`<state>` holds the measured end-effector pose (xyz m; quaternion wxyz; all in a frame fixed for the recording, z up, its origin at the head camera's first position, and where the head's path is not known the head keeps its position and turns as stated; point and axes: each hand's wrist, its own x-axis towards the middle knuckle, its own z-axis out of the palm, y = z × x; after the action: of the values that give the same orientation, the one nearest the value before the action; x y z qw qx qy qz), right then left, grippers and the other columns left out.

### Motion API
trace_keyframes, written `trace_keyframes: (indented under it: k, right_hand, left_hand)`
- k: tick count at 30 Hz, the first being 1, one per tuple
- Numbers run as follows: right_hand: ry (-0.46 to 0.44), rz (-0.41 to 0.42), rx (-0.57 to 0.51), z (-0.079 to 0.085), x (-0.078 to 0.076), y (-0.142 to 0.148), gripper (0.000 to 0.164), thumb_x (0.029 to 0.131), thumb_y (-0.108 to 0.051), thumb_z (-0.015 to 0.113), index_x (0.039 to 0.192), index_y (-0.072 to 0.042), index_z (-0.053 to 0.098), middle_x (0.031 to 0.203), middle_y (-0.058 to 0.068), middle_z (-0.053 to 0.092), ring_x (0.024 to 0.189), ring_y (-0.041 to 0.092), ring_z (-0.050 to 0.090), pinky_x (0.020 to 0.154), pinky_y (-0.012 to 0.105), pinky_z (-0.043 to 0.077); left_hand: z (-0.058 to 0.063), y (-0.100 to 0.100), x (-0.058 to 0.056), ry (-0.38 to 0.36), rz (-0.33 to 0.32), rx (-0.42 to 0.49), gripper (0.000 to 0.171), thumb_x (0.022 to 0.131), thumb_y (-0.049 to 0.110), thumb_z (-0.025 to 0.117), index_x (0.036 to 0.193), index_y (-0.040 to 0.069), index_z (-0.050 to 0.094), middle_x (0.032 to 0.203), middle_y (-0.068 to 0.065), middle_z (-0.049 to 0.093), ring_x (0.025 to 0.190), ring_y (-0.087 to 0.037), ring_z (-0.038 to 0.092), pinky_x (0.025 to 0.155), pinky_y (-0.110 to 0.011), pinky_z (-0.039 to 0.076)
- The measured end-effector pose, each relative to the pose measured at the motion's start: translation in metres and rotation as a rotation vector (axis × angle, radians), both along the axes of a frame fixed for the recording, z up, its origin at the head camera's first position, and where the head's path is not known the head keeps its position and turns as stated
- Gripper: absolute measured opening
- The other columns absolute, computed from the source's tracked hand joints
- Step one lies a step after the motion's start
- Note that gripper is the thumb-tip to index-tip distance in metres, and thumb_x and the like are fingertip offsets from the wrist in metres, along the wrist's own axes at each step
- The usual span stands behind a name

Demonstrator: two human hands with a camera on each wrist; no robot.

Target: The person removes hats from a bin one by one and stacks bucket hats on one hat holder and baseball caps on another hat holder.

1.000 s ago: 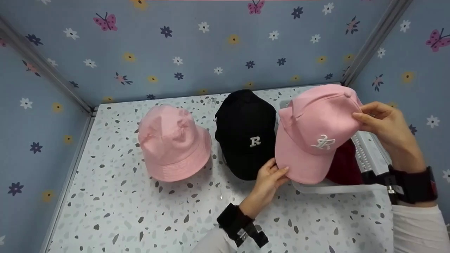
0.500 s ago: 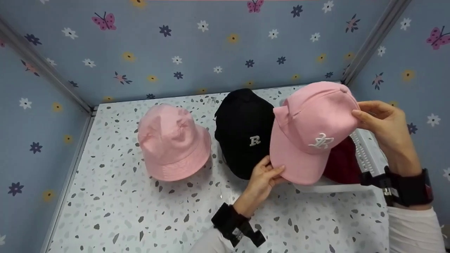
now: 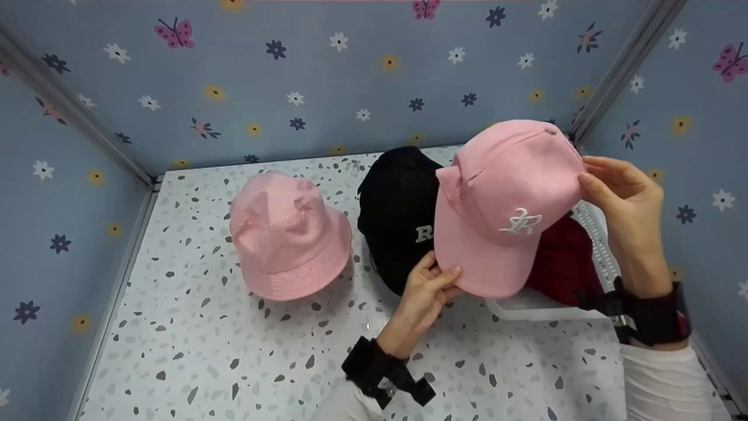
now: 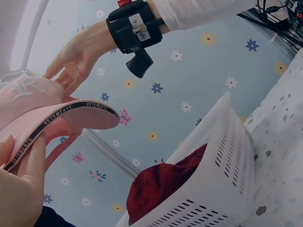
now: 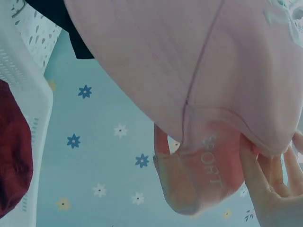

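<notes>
A pink baseball cap (image 3: pixel 497 204) with a white embroidered emblem is held up between both hands. My left hand (image 3: pixel 422 295) pinches the edge of its brim, thumb on top. On the cap's other side, my right hand (image 3: pixel 628 199) grips the crown's lower edge near the back opening. In the left wrist view dark lettered trim runs along the brim (image 4: pixel 71 111). From the right wrist the back strap (image 5: pixel 203 175) with raised letters shows. Behind the cap, partly hidden, is a black baseball cap (image 3: pixel 397 210) with a white R.
A pink bucket hat (image 3: pixel 286 240) rests on the speckled table (image 3: pixel 234 362) at the left. Under the held cap at the right stands a white perforated basket (image 4: pixel 232 161), with a dark red cloth item (image 3: pixel 564 260) inside. Flower-patterned walls (image 3: pixel 327 76) enclose the back and sides.
Both hands have carried the pink cap to the left and slightly up. It now covers more of the black cap. The bucket hat has not moved.
</notes>
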<state>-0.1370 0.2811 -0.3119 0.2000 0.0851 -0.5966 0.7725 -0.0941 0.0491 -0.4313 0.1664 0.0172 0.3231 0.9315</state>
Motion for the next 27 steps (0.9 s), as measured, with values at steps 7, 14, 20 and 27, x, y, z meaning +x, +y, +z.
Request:
trace_keyframes:
  k: [7,14,20,27]
  right_hand:
    - [0.128,-0.166,0.046,-0.006,0.007,-0.018,0.024,0.075,0.013,0.061,0.098,0.013,0.059,0.094,0.016,0.063,0.087,0.023,0.058,0.079,0.023,0.048]
    - [0.245,-0.223,0.125,-0.012,0.017,-0.032,0.03,0.076,0.014,0.057,0.106,0.011,0.056,0.108,0.021,0.057,0.103,0.029,0.052,0.096,0.036,0.037]
    - [0.183,-0.227,0.138,-0.024,0.021,-0.039,0.038,0.079,0.011,0.056,0.117,0.005,0.05,0.12,0.019,0.049,0.114,0.03,0.043,0.099,0.036,0.034]
    - [-0.136,-0.066,0.058,-0.04,0.027,-0.053,0.044,0.086,-0.002,0.053,0.128,-0.001,0.039,0.121,0.015,0.047,0.112,0.022,0.045,0.088,0.024,0.042]
  left_hand:
    - [0.008,-0.005,0.0,0.003,0.012,0.041,0.032,0.082,-0.016,0.045,0.112,-0.003,0.043,0.086,-0.009,0.06,0.073,-0.015,0.063,0.067,-0.031,0.053]
    - [0.016,-0.01,0.0,0.006,0.037,0.05,0.032,0.082,-0.016,0.044,0.11,-0.002,0.044,0.087,-0.01,0.059,0.072,-0.017,0.063,0.067,-0.03,0.053]
    - [0.023,-0.015,0.0,0.016,0.058,0.085,0.035,0.084,-0.015,0.041,0.117,-0.002,0.04,0.089,-0.008,0.06,0.074,-0.017,0.062,0.068,-0.029,0.052]
    - [0.029,-0.021,0.0,-0.008,0.075,0.161,0.033,0.085,-0.014,0.039,0.113,0.003,0.043,0.081,-0.005,0.061,0.072,-0.015,0.063,0.067,-0.028,0.052]
